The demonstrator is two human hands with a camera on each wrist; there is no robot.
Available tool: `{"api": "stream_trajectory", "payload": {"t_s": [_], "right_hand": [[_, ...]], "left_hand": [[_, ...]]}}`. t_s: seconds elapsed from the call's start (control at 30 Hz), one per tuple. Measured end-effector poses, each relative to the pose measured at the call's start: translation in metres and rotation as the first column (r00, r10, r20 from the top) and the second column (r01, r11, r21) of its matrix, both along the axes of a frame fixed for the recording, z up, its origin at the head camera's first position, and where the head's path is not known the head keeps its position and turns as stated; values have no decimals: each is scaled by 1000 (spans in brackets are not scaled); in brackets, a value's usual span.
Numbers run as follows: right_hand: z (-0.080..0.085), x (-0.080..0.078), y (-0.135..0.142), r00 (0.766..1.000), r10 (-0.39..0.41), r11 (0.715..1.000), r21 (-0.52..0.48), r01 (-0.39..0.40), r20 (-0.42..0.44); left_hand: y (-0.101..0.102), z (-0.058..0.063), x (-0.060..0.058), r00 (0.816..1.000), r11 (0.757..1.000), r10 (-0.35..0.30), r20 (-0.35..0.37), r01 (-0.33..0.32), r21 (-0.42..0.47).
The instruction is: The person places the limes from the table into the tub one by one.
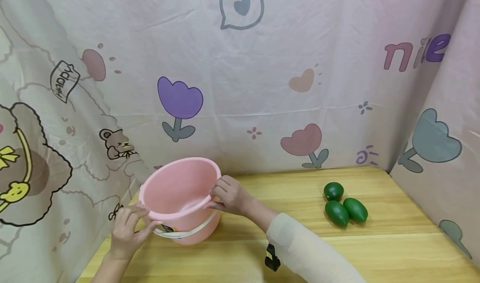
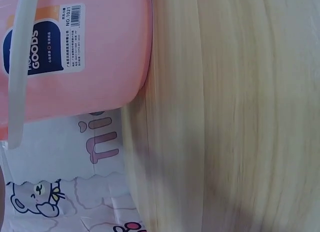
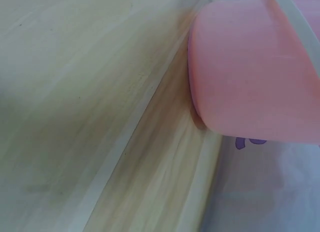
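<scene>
A pink plastic bucket [image 1: 195,233] stands at the left of the wooden table, its opening facing up. Its white handle [image 1: 187,232] hangs down across the front. At the near left of the rim, my left hand [image 1: 125,231] pinches the edge between thumb and fingers. On the right side of the same rim my right hand [image 1: 233,195] grips with thumb below and fingers over the edge. In the left wrist view a printed label [image 2: 55,39] shows on the bucket's wall, partly behind the handle. Neither hand appears in the right wrist view, only the bucket's lower wall [image 3: 255,77].
Three dark green oval fruits [image 1: 336,213] lie together on the right of the wooden table [image 1: 405,249]. A small black object [image 1: 271,258] shows beside the right sleeve [image 1: 303,243]. Printed cloth [image 1: 240,74] hangs behind the table and along both sides.
</scene>
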State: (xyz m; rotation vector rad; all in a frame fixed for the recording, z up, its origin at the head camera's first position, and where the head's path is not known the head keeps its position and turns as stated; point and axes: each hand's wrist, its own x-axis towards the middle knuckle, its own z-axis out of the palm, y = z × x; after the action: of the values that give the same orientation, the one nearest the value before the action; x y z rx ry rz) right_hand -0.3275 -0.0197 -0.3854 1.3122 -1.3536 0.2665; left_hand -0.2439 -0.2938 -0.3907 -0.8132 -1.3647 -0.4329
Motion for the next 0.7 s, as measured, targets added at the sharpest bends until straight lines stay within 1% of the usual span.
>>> {"api": "stream_trajectory", "payload": {"t_s": [0.27, 0.7], "right_hand": [[1, 0, 6, 1000, 5, 1000, -3, -5, -23], [1, 2, 13, 999, 8, 1000, -10, -8, -36]], "left_hand": [[9, 4, 3, 1000, 1000, -1, -6, 1, 4], [14, 2, 0, 998, 999, -46, -42, 47, 5]]}}
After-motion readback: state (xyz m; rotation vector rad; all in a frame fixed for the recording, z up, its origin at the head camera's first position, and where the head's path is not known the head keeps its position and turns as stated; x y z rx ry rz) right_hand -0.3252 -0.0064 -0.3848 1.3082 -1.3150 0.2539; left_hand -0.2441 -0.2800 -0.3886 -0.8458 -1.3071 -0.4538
